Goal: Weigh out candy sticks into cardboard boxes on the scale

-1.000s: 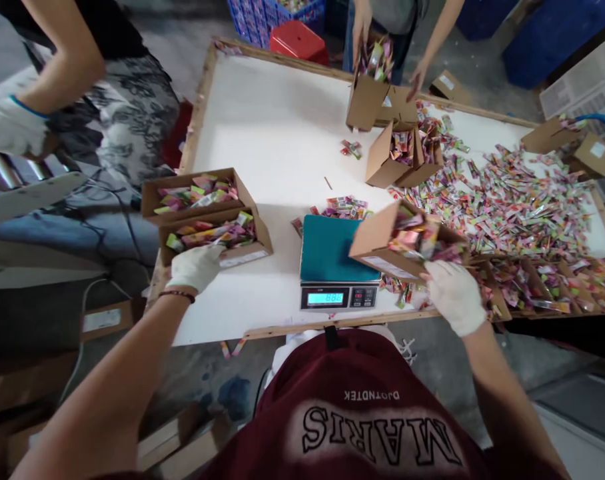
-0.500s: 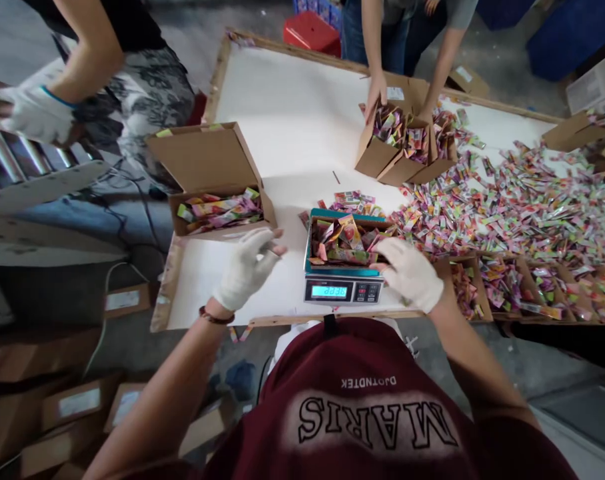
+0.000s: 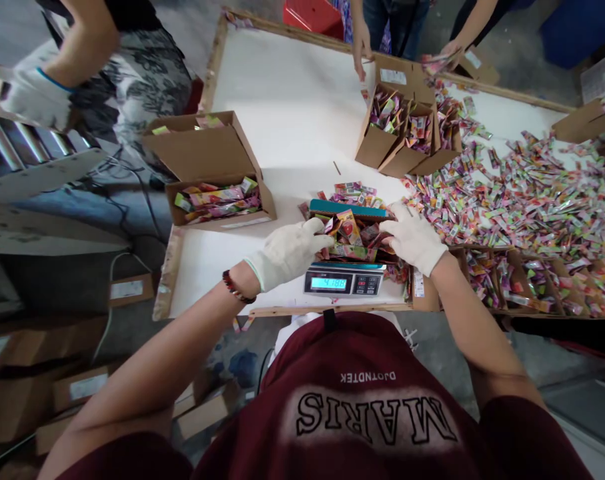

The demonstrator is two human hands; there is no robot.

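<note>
Both my hands wear white gloves and rest on a small cardboard box of candy packets [image 3: 355, 240] that stands on a teal-topped digital scale [image 3: 343, 281]. My left hand [image 3: 287, 252] holds the box's left side, fingers curled against it. My right hand [image 3: 415, 237] grips its right side. The scale's lit display faces me at the table's near edge.
A filled open box [image 3: 217, 203] and a flapped box [image 3: 197, 148] sit left on the white table [image 3: 282, 113]. Loose candy packets [image 3: 522, 200] cover the right side, with filled boxes [image 3: 522, 283] along the near edge. Other people's hands work at boxes [image 3: 402, 130] across the table; a gloved person stands left.
My right hand set the filled box onto the scale; my left hand left the boxes at left and came to the box's side. The far person put boxes down.
</note>
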